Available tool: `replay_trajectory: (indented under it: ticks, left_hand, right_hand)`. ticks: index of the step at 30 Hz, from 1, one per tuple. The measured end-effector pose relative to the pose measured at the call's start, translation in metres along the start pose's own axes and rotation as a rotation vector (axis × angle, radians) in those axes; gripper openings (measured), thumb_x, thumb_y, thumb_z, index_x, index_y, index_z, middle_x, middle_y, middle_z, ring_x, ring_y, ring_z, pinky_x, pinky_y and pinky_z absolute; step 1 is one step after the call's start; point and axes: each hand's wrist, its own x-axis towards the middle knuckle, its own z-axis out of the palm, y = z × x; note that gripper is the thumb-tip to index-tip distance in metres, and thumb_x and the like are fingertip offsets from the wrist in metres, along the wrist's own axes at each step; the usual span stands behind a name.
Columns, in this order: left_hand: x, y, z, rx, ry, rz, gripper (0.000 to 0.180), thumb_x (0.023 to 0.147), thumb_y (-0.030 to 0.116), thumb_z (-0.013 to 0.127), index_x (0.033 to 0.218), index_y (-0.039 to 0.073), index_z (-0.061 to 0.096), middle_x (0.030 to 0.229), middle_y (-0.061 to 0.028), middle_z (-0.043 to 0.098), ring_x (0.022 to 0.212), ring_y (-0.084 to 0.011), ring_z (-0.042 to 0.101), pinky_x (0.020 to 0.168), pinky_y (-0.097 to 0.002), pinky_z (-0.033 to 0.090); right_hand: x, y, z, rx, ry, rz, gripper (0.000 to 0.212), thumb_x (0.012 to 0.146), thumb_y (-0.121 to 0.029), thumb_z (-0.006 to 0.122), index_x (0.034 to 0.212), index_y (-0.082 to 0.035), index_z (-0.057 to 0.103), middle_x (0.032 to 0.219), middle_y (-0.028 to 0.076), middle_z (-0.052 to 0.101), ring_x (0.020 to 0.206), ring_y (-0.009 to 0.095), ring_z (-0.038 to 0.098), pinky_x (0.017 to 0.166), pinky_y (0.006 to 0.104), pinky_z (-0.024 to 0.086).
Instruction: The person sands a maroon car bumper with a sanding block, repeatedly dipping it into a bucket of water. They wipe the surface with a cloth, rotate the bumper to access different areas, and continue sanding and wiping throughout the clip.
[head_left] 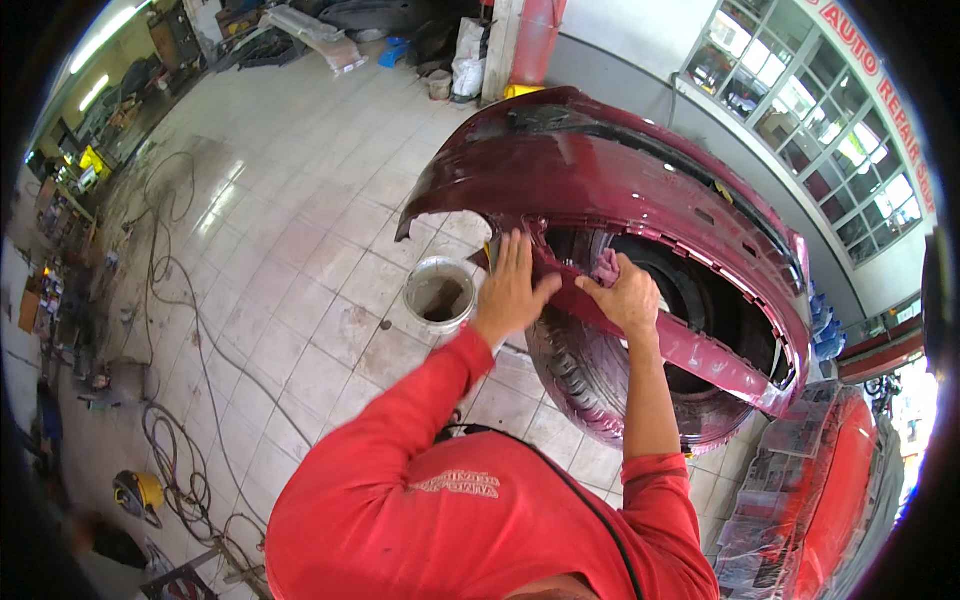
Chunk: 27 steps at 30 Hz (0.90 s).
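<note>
Sitting under and ahead of left hand and right hand, maroon bumper seems propped on tire. I see left flat, open; right gripping pink cloth. Uneven pressing could tip it.

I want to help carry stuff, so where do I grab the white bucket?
Probably the round rim of the bucket, both hands at opposite points, coming from the left: floor tiles lie there, while the left hand and maroon bumper crowd its right. It stands upright, top open, so keep it level.
</note>
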Motion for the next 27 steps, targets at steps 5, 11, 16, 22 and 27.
replay_trajectory:
  ticks: [5, 11, 16, 22, 27]
  left_hand:
    - [0.067, -0.038, -0.008, 0.094, 0.044, -0.163, 0.086, 0.109, 0.058, 0.054, 0.153, -0.016, 0.045, 0.157, -0.0381, 0.050, 0.150, -0.0530, 0.043, 0.126, -0.0512, 0.037]
    - [0.017, -0.014, 0.017, -0.017, 0.056, -0.057, 0.093, 0.108, 0.059, 0.055, 0.162, -0.014, 0.033, 0.164, -0.0412, 0.038, 0.157, -0.0531, 0.033, 0.131, -0.0524, 0.027]
    - [0.074, -0.035, 0.004, 0.110, 0.076, -0.315, 0.091, 0.109, 0.058, 0.054, 0.156, -0.018, 0.039, 0.162, -0.0441, 0.038, 0.156, -0.0557, 0.033, 0.130, -0.0521, 0.030]
    - [0.000, 0.003, 0.023, -0.024, 0.156, -0.148, 0.095, 0.105, 0.060, 0.060, 0.159, -0.014, 0.038, 0.164, -0.0418, 0.038, 0.158, -0.0547, 0.030, 0.129, -0.0541, 0.031]
    - [0.043, -0.020, 0.011, 0.026, 0.103, -0.342, 0.095, 0.106, 0.061, 0.057, 0.160, -0.015, 0.035, 0.164, -0.0419, 0.036, 0.157, -0.0543, 0.032, 0.130, -0.0528, 0.030]
  right_hand:
    - [0.003, -0.014, 0.000, -0.013, -0.014, -0.051, 0.054, 0.078, -0.054, 0.090, 0.103, -0.009, 0.075, 0.099, 0.017, 0.081, 0.092, 0.041, 0.077, 0.080, 0.0523, 0.061]
    - [0.007, 0.006, 0.002, 0.020, 0.002, -0.061, 0.053, 0.076, -0.052, 0.092, 0.107, -0.011, 0.076, 0.096, 0.015, 0.081, 0.091, 0.041, 0.077, 0.081, 0.0510, 0.061]
    - [0.009, -0.007, 0.002, 0.033, -0.046, -0.104, 0.052, 0.078, -0.054, 0.089, 0.101, -0.010, 0.074, 0.095, 0.017, 0.080, 0.090, 0.040, 0.078, 0.080, 0.0518, 0.062]
    - [0.003, 0.014, 0.009, 0.029, 0.001, -0.147, 0.053, 0.077, -0.055, 0.090, 0.100, -0.010, 0.073, 0.093, 0.019, 0.079, 0.088, 0.042, 0.077, 0.077, 0.0536, 0.061]
    - [0.008, -0.007, 0.000, -0.010, -0.064, -0.102, 0.057, 0.078, -0.057, 0.089, 0.106, -0.010, 0.075, 0.096, 0.018, 0.080, 0.092, 0.042, 0.077, 0.081, 0.0519, 0.060]
